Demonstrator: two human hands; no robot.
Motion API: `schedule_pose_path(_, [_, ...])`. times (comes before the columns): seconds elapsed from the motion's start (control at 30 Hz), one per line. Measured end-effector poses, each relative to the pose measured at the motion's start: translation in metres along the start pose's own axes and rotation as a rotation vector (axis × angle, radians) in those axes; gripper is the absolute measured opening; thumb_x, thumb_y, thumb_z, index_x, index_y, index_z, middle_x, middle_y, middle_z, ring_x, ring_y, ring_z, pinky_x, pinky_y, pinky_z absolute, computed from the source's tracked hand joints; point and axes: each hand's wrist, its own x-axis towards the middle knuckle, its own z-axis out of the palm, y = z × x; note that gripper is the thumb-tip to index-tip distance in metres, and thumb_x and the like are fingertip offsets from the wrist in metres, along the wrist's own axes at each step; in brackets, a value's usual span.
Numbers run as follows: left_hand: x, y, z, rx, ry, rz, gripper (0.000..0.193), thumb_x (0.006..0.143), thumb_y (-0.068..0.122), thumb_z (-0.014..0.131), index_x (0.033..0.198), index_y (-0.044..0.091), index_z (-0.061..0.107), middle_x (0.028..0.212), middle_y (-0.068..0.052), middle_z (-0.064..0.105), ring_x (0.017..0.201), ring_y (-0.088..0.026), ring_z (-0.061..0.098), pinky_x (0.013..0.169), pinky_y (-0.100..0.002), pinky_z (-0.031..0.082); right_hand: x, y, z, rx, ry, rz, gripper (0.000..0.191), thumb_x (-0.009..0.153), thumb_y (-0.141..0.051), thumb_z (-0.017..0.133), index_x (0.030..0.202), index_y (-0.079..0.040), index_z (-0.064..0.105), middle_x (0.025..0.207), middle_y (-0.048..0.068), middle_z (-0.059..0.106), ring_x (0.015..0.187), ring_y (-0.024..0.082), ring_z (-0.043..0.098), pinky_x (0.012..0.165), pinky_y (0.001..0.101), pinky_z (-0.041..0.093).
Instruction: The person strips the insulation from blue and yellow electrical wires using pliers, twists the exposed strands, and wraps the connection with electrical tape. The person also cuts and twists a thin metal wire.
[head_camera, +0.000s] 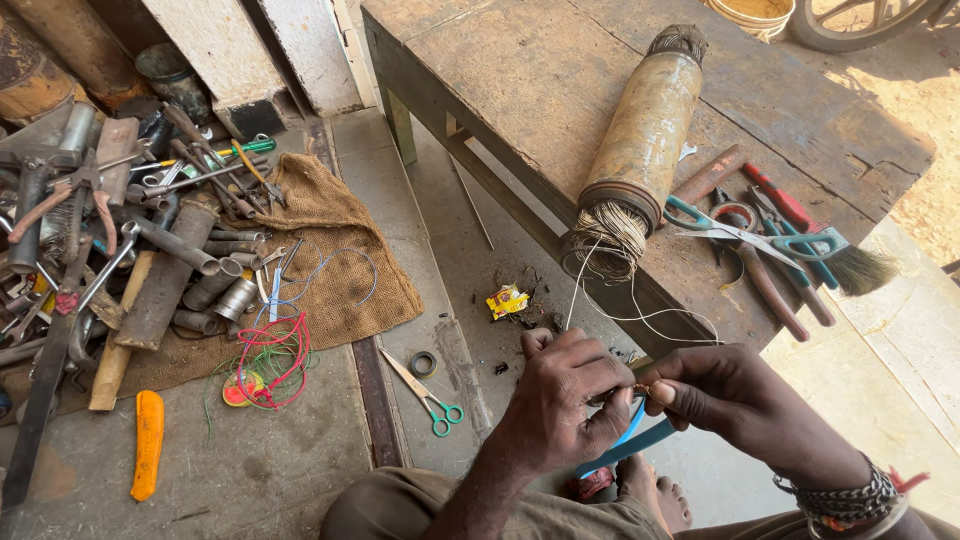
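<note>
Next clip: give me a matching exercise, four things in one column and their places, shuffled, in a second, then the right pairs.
Things:
1. wire spool
2. orange knife
3. small scissors
4. blue strip

Places:
A. floor, lower left, alone
B. between the left hand and right hand
C. lying on the wooden bench
D. floor, just left of the hands

Pairs: 1-C, 2-A, 3-D, 4-B
</note>
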Motion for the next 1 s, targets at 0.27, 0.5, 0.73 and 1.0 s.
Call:
schedule_pose_path(0.27, [0.000,0.002,-0.003,-0.002,-0.074,-0.052,0.011,0.089,0.024,0.067,0.089,0.014,0.069,0.085,-0.001,0.062,0.089,-0.018,0.058,0.091,-0.043,0.030,-0.007,-0.031,0.027,-0.715,0.211,-0.384,0.021,0.077,-0.016,0.079,0.097,-0.010,0.075,0.071,0.006,0.068,0.060,0.020,0.066,0.054,0.0338,0.053])
schedule_pose_path(0.5, [-0.002,0.003,0.003,0.059,-0.055,0.005,0.012,0.090,0.025,0.069,0.092,0.014,0.071,0.087,-0.001,0.061,0.092,-0.018,0.057,0.091,-0.044,0.029,-0.008,-0.045,0.038,-0.761,0.260,-0.318,0.024,0.074,-0.011,0.076,0.098,-0.010,0.074,0.075,0.008,0.068,0.065,0.028,0.069,0.058,0.0386,0.055])
schedule_pose_path(0.73, [-0.002,0.003,0.004,0.062,-0.067,-0.010,0.011,0.088,0.024,0.069,0.091,0.014,0.071,0.089,0.000,0.063,0.091,-0.017,0.057,0.092,-0.044,0.031,-0.007,-0.046,0.029,-0.603,0.135,-0.224,0.023,0.073,-0.010,0.077,0.095,-0.008,0.074,0.072,0.008,0.070,0.064,0.023,0.067,0.054,0.0371,0.056])
schedule_pose_path(1.0, [-0.003,0.003,0.001,0.054,-0.065,-0.011,0.009,0.089,0.023,0.069,0.093,0.015,0.071,0.091,0.001,0.064,0.092,-0.016,0.058,0.094,-0.044,0.030,-0.012,-0.025,0.040,-0.647,0.301,-0.297,0.016,0.082,-0.014,0.076,0.096,-0.008,0.075,0.075,0.007,0.071,0.056,0.020,0.068,0.052,0.0313,0.053])
